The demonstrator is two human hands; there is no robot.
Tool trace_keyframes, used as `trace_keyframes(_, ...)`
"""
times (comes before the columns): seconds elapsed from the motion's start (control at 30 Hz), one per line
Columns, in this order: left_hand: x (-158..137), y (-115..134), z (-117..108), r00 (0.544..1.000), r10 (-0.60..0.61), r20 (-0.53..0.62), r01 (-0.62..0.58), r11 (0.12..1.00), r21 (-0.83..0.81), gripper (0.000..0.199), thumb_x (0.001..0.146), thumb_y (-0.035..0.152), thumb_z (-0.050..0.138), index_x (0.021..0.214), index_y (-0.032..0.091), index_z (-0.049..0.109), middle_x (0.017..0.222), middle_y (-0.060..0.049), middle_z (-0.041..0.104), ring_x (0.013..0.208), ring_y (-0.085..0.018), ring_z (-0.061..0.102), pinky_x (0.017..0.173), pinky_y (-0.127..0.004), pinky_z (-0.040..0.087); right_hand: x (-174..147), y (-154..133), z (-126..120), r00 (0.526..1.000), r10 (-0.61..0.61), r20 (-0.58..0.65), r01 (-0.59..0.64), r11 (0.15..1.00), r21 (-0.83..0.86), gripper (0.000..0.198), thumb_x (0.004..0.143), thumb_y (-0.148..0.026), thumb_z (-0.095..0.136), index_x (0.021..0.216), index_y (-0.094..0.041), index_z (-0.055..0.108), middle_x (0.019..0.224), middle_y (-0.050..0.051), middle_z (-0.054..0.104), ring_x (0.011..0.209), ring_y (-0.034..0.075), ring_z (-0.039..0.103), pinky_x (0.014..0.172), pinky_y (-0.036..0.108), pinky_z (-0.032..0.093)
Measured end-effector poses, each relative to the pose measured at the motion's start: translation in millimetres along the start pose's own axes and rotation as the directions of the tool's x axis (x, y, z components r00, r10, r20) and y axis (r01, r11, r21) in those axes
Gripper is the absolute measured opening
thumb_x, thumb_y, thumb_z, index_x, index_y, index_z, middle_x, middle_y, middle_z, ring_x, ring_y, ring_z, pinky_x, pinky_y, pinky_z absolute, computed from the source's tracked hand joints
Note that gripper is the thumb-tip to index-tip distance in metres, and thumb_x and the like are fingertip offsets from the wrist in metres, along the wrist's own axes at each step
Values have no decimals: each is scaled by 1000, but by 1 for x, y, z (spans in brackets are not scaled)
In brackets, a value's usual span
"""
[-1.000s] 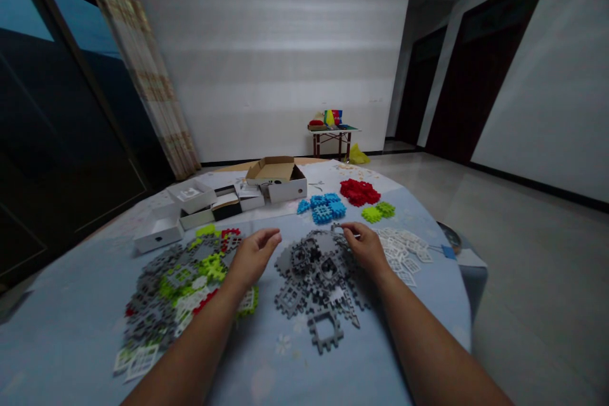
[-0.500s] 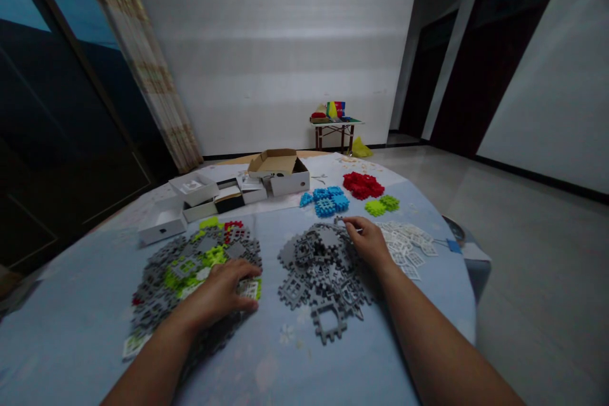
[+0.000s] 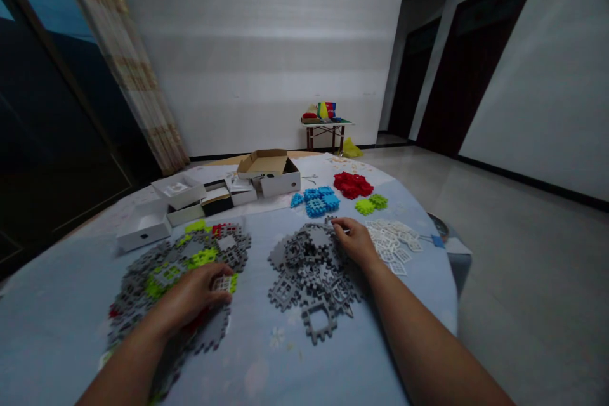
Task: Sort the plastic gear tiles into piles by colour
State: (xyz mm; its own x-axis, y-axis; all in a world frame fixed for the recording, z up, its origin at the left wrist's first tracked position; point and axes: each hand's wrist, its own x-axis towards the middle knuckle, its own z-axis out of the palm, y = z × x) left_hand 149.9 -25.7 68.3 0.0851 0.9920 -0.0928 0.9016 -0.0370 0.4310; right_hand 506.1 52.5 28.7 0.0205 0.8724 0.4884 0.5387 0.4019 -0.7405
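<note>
My left hand (image 3: 193, 295) is over the near right side of a mixed pile of grey, green and red interlocking plastic tiles (image 3: 181, 260). Thumb and fingers close around a white lattice tile (image 3: 221, 283) with a bright green toothed edge (image 3: 233, 283). On the far right of a second pile, all grey interlocking tiles (image 3: 309, 266), lies my right hand (image 3: 354, 241). Its fingertips are together at a small grey toothed tile (image 3: 329, 220), partly hidden by them. A square grey frame tile (image 3: 320, 322) lies at that pile's near edge.
Blue tiles (image 3: 316, 201), red tiles (image 3: 353, 184), green tiles (image 3: 371, 204) and white lattice tiles (image 3: 392, 242) lie in separate groups. Open white boxes (image 3: 143, 225) and a brown-lined carton (image 3: 280, 185) stand at the back left. A stool (image 3: 457, 257) is beside the table's right edge.
My left hand has drawn back left with the white and green tile, baring grey and red tiles beneath. The right hand keeps its place by the grey pile. The view has turned slightly right.
</note>
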Motion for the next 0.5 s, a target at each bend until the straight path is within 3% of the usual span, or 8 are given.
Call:
trace_keyframes(0.23,11,-12,-1,1000,14,25,-12,997,-79,38,61,43,63,97,32,65,97,5,69,87,-23,60,80,-34,46,0,-2,5,998,-45,37,48,994,-102,22,78,-18,51,91,-22,68,91,5,68,84,18,61,80,31,47)
trace_keyframes(0.37,12,-17,-1,1000,10,27,-6,993,-116,36,58,46,65,93,41,65,102,11,68,99,-24,59,91,-38,43,-1,0,8,995,-62,77,74,982,-174,21,79,-17,51,91,-22,68,90,5,68,88,19,60,82,32,46)
trace_keyframes(0.5,12,-20,0,999,-10,49,18,986,-166,40,55,48,66,94,42,65,109,10,66,106,-23,57,97,-38,39,-2,0,9,990,-97,104,117,971,-209,22,81,-17,49,93,-18,68,94,7,67,93,21,59,86,34,44)
